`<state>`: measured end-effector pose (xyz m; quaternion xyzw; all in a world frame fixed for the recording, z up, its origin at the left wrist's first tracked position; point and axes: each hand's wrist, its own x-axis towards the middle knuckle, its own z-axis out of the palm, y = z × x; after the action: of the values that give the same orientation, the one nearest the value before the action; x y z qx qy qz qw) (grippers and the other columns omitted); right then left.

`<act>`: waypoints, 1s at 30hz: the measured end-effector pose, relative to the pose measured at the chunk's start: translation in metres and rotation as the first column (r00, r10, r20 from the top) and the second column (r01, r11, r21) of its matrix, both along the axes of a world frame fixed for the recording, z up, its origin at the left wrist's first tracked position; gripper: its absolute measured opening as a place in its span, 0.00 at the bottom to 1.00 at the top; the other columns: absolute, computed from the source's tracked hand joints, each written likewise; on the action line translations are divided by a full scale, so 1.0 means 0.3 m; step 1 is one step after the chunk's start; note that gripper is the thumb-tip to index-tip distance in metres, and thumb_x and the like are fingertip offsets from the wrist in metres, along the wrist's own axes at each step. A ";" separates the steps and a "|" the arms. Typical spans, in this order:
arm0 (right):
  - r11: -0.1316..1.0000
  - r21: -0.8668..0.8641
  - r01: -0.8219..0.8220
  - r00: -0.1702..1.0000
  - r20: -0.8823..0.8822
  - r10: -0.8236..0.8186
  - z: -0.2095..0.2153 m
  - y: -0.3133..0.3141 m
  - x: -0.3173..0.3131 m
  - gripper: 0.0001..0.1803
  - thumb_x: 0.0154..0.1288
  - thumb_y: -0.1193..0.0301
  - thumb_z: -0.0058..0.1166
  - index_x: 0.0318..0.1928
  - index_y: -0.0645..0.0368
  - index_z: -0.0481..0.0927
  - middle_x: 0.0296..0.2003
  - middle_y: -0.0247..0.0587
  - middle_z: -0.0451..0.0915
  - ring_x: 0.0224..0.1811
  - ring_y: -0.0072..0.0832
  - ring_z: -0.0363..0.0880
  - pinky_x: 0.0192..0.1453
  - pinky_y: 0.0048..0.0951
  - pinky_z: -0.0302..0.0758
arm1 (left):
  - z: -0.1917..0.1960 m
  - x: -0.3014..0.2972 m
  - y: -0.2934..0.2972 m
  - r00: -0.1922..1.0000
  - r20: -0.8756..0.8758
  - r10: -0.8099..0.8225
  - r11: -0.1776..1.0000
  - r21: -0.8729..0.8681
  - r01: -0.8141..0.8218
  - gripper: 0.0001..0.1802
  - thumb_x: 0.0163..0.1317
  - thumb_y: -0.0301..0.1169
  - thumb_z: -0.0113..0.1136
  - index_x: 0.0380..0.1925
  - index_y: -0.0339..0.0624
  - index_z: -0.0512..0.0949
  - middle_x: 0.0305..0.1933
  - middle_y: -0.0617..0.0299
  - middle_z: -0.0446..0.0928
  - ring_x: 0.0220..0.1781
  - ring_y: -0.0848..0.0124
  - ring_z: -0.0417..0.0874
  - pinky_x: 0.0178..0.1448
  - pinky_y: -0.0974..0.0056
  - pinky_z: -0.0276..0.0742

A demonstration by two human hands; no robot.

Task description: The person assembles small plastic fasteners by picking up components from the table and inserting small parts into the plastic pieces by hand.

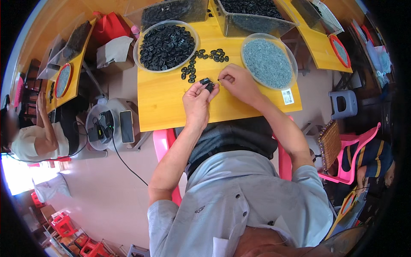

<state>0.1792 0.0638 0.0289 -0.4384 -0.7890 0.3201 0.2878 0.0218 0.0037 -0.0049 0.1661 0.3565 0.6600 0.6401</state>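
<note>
Over the yellow table [167, 115], my left hand [197, 103] is closed on small black plastic parts [209, 87]. A short dark piece with a shiny top also shows between its thumb and fingers. Just to the right, my right hand [239, 82] is closed in a pinch. Something tiny and dark shows at its fingertips, too small to name. Loose black oval parts [191, 70] lie in small groups beyond my hands. Behind them on the left stands a round clear tray [136, 53] heaped with such parts. A round tray [295, 70] of small silvery metal pieces stands at the right.
Clear bins [252, 30] of black parts line the far edge. A white label [287, 97] is on the right of the table. On the left are a phone [126, 126], a cable and a seated person [43, 137]. A pink chair [361, 141] stands at right.
</note>
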 end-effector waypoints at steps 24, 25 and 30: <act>0.935 -0.349 0.064 0.893 -0.399 -0.210 -0.087 -0.044 0.022 0.05 0.59 0.78 0.62 0.36 0.65 0.82 0.29 0.40 0.81 0.30 0.28 0.81 0.35 0.25 0.77 | -0.035 -0.010 0.011 0.996 0.087 -0.010 0.998 0.069 0.004 0.08 0.64 0.15 0.52 0.41 0.31 0.78 0.43 0.52 0.82 0.47 0.61 0.85 0.59 0.54 0.83; 0.979 -0.136 0.154 0.937 -0.293 -0.188 -0.074 -0.031 0.026 0.05 0.59 0.78 0.61 0.36 0.64 0.82 0.30 0.41 0.81 0.29 0.29 0.80 0.35 0.27 0.76 | -0.043 -0.024 0.019 0.996 0.086 0.015 0.992 0.123 -0.026 0.08 0.63 0.15 0.53 0.41 0.31 0.78 0.42 0.53 0.81 0.47 0.60 0.84 0.59 0.53 0.83; 0.967 0.137 0.213 0.975 -0.098 -0.201 -0.003 -0.011 0.033 0.04 0.59 0.77 0.60 0.36 0.64 0.82 0.31 0.43 0.81 0.31 0.35 0.81 0.35 0.32 0.76 | -0.018 -0.093 0.055 0.980 0.026 0.195 0.977 0.084 -0.197 0.09 0.63 0.14 0.52 0.42 0.31 0.77 0.41 0.55 0.81 0.42 0.65 0.85 0.52 0.61 0.84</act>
<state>0.1892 0.0606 0.0279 -0.4824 -0.7475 0.2474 0.3838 -0.0061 0.0202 -0.0105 0.1516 0.3368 0.7360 0.5673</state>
